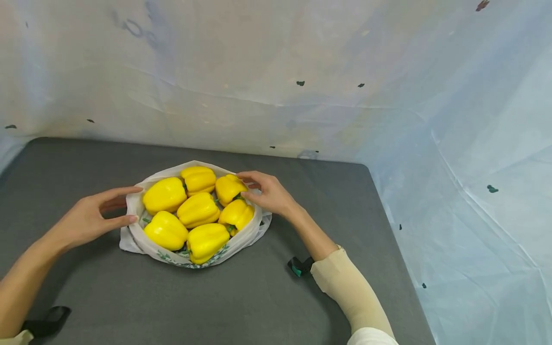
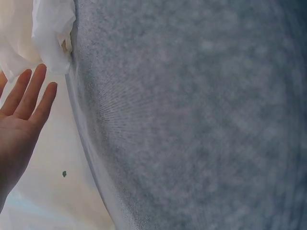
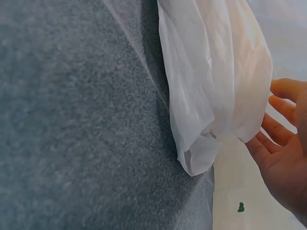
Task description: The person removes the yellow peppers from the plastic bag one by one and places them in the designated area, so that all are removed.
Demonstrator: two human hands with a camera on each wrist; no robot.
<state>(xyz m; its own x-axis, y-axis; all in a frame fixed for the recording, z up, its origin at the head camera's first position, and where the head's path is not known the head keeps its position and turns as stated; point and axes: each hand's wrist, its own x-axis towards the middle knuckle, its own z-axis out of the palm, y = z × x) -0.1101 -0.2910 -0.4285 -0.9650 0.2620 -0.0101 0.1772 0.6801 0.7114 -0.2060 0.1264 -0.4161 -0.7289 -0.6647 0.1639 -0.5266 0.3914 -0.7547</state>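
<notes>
A white plastic bag (image 1: 137, 233) with a green leaf print lies on the table, its mouth wide and its rim rolled outward. Several yellow bell peppers (image 1: 198, 210) fill it, green stems showing on some. At the bag's left rim is my left hand (image 1: 88, 218), its fingers extended and thumb apart, fingertips right at the plastic. My right hand (image 1: 271, 194) is at the right rim, thumb and index finger beside the upper right pepper (image 1: 227, 188). In the right wrist view, the other fingers (image 3: 276, 132) lie against the bag's outer side.
The dark grey table (image 1: 241, 306) has rounded far corners. Pale translucent sheeting (image 1: 241, 72) with small dark spots hangs behind it and along the right side. Black wrist straps (image 1: 46, 322) sit on both forearms.
</notes>
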